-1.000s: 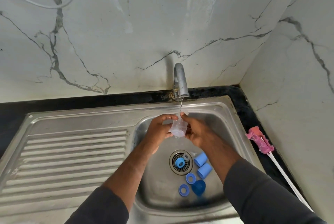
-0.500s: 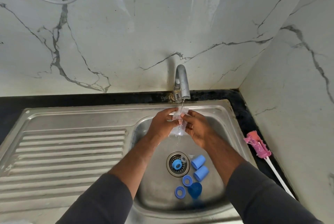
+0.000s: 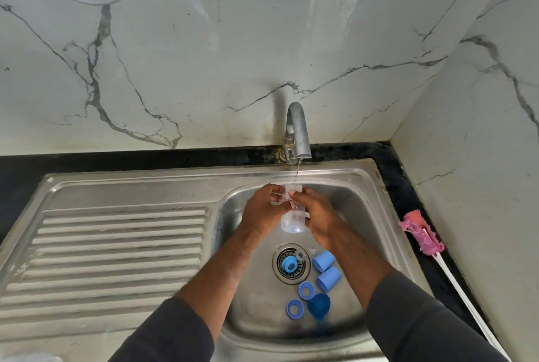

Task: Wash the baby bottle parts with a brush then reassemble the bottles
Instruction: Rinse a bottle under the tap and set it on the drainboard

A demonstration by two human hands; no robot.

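Rinsing under thin stream [image 3: 297, 172] from curved metal tap [image 3: 297, 131]: clear plastic bottle [image 3: 293, 221], cylindrical, rounded base pointing down, held above stainless sink [image 3: 364, 186] basin. Both left hand [image 3: 264, 210] and right hand [image 3: 319, 215] grasping it, fingers curled round neck and sides, wrists close, forearms angled inward. Basin floor: two matte blue caps [image 3: 323, 261], two flat blue rings [image 3: 306, 290], darker blue cup-shaped piece [image 3: 318, 304], another blue ring on drain strainer [image 3: 289, 263]. Fuzzy pink brush [image 3: 421, 233], white handle, lying on black counter [image 3: 408, 195] at right.
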